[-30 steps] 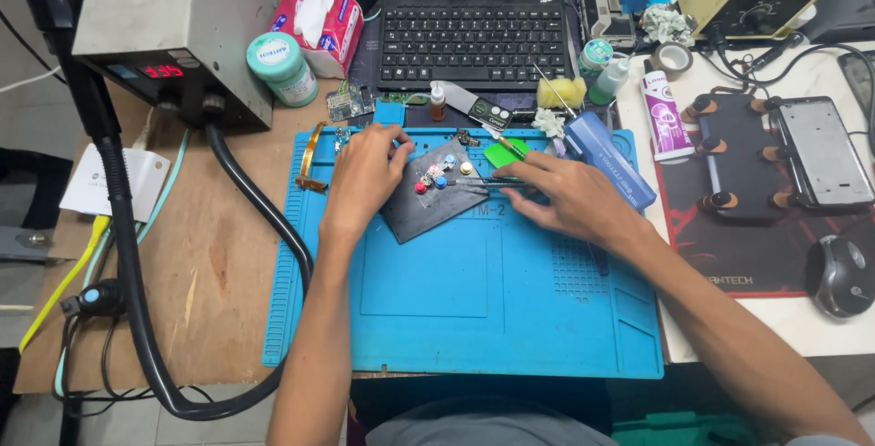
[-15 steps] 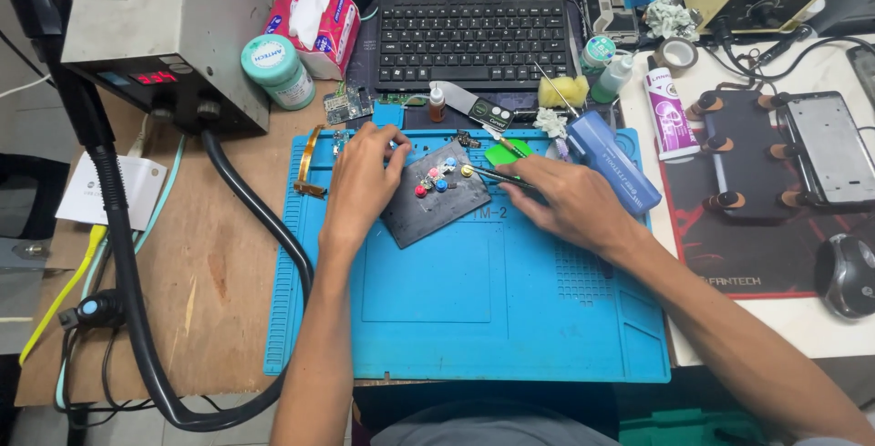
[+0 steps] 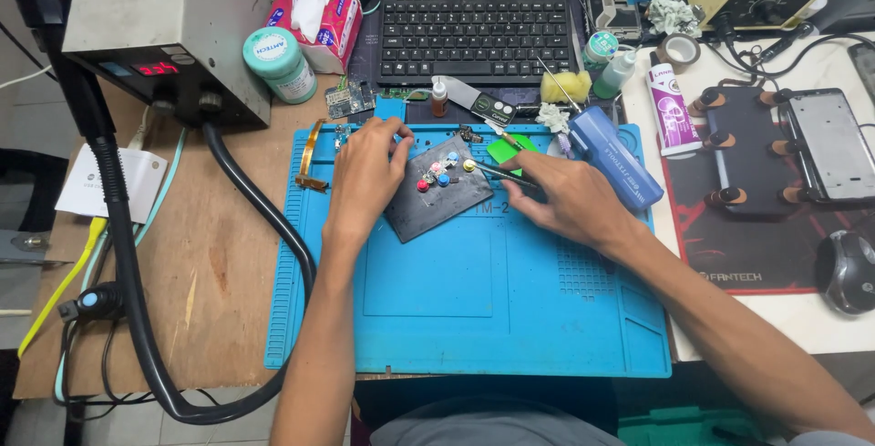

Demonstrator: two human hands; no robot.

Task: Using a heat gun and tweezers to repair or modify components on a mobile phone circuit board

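The left hand (image 3: pixel 365 173) is resting on the near left edge of a dark grey pad (image 3: pixel 439 195), its fingers curled over the pad's upper left corner and pressing it down onto the blue mat (image 3: pixel 474 300); this grip is closed on the pad's edge and corner. The pad is lying tilted on the upper middle of the mat, and small red, blue, white and yellow buttons (image 3: pixel 437 173) are sitting in a cluster on its top half. The right hand (image 3: pixel 570 200) is lying just right of the pad, its fingers pinched shut around thin tweezers (image 3: pixel 497 171); the tweezers are pointing left, with the tip at a yellowish button on the pad's upper right edge; whether the tip is touching it is too small to tell.

The mat is covering the middle of the wooden bench (image 3: pixel 210 273); a green card (image 3: pixel 510 147) is lying just behind the tweezers, and a blue box (image 3: pixel 615 159) is lying slanted beside the right hand. A black keyboard (image 3: pixel 474 36) is sitting behind the mat; a tissue pack (image 3: pixel 319 13) and a teal-lidded jar (image 3: pixel 278 63) are standing to its left, next to a grey metal machine (image 3: pixel 173 27) with a thick black hose (image 3: pixel 128 255) curving down the bench's left side. A dark mouse (image 3: pixel 848 268) is resting at the far right.
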